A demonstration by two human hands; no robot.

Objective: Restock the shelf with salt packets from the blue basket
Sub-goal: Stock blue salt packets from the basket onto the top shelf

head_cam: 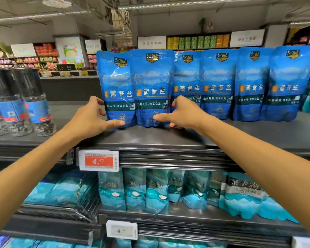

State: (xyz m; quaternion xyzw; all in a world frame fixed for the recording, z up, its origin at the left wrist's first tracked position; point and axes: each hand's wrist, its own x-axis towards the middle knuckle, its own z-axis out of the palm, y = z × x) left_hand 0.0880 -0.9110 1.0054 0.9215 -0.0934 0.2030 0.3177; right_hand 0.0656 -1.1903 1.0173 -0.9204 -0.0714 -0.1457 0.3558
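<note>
My left hand (89, 115) and right hand (183, 113) cup the front packet (151, 86) on the shelf (150, 138), fingers spread and loose (not squeezing), probably so it stands straight. Basket not seen.

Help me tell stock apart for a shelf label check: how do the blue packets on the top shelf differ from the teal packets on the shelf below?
The blue packets stand upright in one overlapping row; the teal packets lean and slump unevenly. The blue ones are deep blue with a gold crest on top; the teal ones are paler and lack it. Both are glossy pouches.
</note>
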